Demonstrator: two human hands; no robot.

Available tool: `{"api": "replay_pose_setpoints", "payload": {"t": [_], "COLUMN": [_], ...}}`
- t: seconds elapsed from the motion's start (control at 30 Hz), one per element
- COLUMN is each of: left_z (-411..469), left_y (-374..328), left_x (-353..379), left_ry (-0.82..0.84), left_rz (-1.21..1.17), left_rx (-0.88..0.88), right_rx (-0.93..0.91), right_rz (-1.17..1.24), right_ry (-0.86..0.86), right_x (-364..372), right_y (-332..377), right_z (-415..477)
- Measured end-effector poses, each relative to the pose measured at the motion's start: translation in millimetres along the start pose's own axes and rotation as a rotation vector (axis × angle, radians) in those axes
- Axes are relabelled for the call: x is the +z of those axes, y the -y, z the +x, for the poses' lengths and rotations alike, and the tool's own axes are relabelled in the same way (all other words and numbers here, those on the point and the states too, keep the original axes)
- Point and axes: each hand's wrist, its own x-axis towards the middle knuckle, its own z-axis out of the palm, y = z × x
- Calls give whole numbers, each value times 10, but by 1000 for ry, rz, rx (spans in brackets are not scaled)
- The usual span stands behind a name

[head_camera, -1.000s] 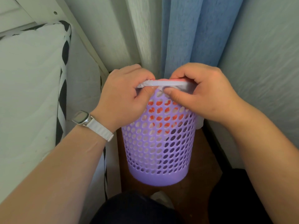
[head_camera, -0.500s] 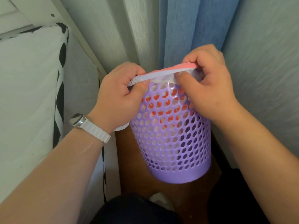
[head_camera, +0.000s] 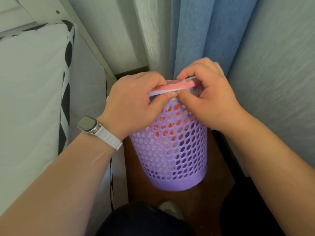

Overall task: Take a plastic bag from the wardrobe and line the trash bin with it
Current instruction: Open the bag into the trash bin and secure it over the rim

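A purple perforated trash bin (head_camera: 172, 155) stands on the brown floor, tilted a little with its top leaning away from me. A plastic bag (head_camera: 173, 86), white outside with red showing at the mouth and through the holes, sits inside it and is stretched over the near rim. My left hand (head_camera: 134, 106) pinches the bag's edge at the rim's left side. My right hand (head_camera: 209, 99) pinches the edge at the right side, its thumb next to the left thumb. The far rim is hidden behind my hands.
A white mattress with black-and-white trim (head_camera: 34, 92) fills the left. A blue curtain (head_camera: 201, 34) hangs right behind the bin. A pale wall (head_camera: 276, 82) closes in on the right. My dark-clad knees (head_camera: 146, 220) are at the bottom.
The bin swung to the right and tilted, then came back toward the middle. Both hands stayed on the bag's edge and their thumbs have come together at the near rim.
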Motion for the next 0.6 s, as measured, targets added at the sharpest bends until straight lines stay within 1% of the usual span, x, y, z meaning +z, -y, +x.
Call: {"api": "replay_pose_setpoints", "payload": {"t": [0.13,0.3,0.5,0.6], "left_z": [1,-2,-11,-5], "left_y": [5,13,41,14], "left_x": [-44,-70,-54,-73], "left_ry": [4,-46,-39,-24], "left_rz": [-31,-97,-124,-95], "left_rx": [-77,-120,-125,-82], "right_rx": [-15,55,171,150], "right_rz": [21,121,168,113], "right_ry": [-21,-21,-63,-69], "right_x": [-79,-186,-110,-71], "right_y": [-50,-148,-132,-120], "right_z": [13,24,26,13]}}
